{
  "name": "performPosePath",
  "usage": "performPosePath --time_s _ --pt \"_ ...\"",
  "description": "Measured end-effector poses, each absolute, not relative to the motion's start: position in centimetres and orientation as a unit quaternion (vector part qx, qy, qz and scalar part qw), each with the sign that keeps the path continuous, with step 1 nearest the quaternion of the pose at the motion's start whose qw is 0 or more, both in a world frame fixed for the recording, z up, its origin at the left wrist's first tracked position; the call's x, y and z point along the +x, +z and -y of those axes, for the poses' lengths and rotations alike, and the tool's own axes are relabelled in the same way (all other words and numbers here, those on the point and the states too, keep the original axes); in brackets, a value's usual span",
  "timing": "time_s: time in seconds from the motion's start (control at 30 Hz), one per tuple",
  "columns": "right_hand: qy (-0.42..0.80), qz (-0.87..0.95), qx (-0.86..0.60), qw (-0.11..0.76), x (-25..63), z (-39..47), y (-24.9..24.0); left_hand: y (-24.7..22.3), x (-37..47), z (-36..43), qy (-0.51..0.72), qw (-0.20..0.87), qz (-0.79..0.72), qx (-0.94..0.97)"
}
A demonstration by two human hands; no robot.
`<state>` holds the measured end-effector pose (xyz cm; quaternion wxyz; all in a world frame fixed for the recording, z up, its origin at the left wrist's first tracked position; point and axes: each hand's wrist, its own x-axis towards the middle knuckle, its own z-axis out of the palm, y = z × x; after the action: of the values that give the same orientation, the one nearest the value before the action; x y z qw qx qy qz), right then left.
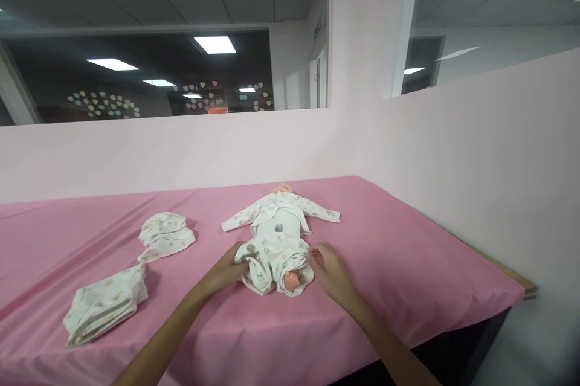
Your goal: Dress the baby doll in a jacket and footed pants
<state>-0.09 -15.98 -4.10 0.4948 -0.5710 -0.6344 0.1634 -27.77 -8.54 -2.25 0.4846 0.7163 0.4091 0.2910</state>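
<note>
A doll (278,224) lies on its back, its head toward the wall, in a white patterned top (247,215) with both sleeves spread out. White patterned pants (267,253) are bunched around its legs, and one foot (292,279) shows at the right leg opening. My left hand (233,266) grips the left side of the pants, some fingers hidden in the cloth. At the right edge of the pants, my right hand (327,266) pinches the fabric near the doll's hip.
A pink cloth (385,241) covers the table. To the left lie a crumpled patterned garment (166,235) and a folded patterned cloth (107,302). White walls (181,153) with windows stand behind and at the right.
</note>
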Motion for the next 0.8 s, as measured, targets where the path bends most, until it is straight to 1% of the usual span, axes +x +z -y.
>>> performPosePath --time_s 0.1,0.17,0.3,0.37,0.4,0.47,0.57,0.67,0.77,0.8 --pt "0.191 0.654 -0.533 0.502 -0.5 13.9 -2.8 -1.2 -28.8 7.9 0.205 0.534 -0.352 0.741" --pt "0.235 0.663 -0.528 0.476 -0.8 12.1 -1.9 -0.7 -29.6 7.2 0.167 0.567 -0.316 0.742" --pt "0.291 0.682 -0.543 0.394 -1.4 9.3 -0.2 -0.9 -30.3 4.9 0.185 0.669 -0.222 0.685" --pt "0.316 0.694 -0.532 0.369 -1.6 8.5 0.7 -1.3 -29.9 3.8 0.212 0.695 -0.205 0.656" --pt "0.335 0.699 -0.522 0.355 -1.7 8.3 1.1 -1.4 -29.4 3.3 0.222 0.69 -0.221 0.652" --pt "0.377 0.706 -0.506 0.322 -1.9 8.0 1.7 -1.3 -28.3 2.7 0.224 0.647 -0.281 0.673" --pt "0.4 0.716 -0.501 0.276 -2.2 8.0 2.6 -0.4 -26.6 2.7 0.21 0.528 -0.35 0.745" --pt "0.381 0.75 -0.492 0.225 -2.4 8.3 3.2 0.6 -26.3 3.8 0.174 0.451 -0.361 0.797" --pt "0.364 0.787 -0.47 0.163 -2.5 8.7 3.5 1.0 -27.2 5.2 0.125 0.429 -0.339 0.828" --pt "0.356 0.794 -0.468 0.154 -2.5 8.8 3.4 1.0 -27.6 5.6 0.115 0.422 -0.331 0.836"
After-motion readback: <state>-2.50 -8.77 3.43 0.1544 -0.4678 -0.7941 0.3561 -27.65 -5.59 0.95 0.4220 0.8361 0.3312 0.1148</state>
